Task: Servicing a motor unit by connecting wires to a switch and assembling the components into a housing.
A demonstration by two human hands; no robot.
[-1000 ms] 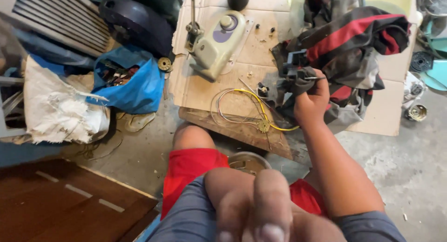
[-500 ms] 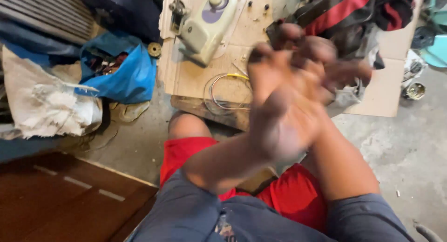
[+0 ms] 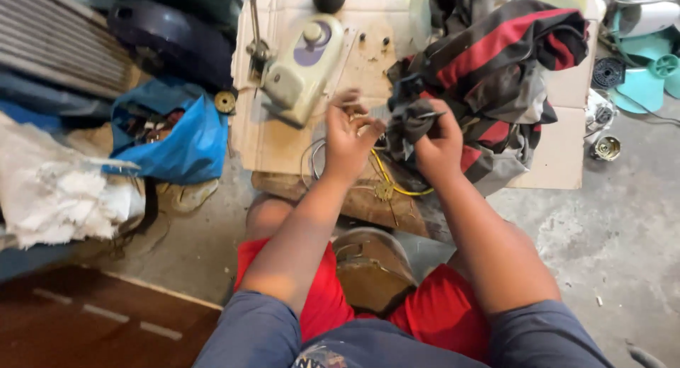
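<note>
Both hands have dropped from the lens to the cardboard. My right hand (image 3: 438,143) clamps fingers round a dark motor part (image 3: 411,123) beside the striped cloth (image 3: 510,63); my left hand (image 3: 348,138) pinches something small. I'd steady the part, working slowly.

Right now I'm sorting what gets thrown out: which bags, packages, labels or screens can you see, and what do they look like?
Blue plastic bag: on the floor at left, crumpled, open, small parts inside.
White sack: far left, rumpled, off-white woven cloth.
Cardboard sheet: flattened on the floor beyond both hands, pale tan.
Labels or screens: none visible.
</note>
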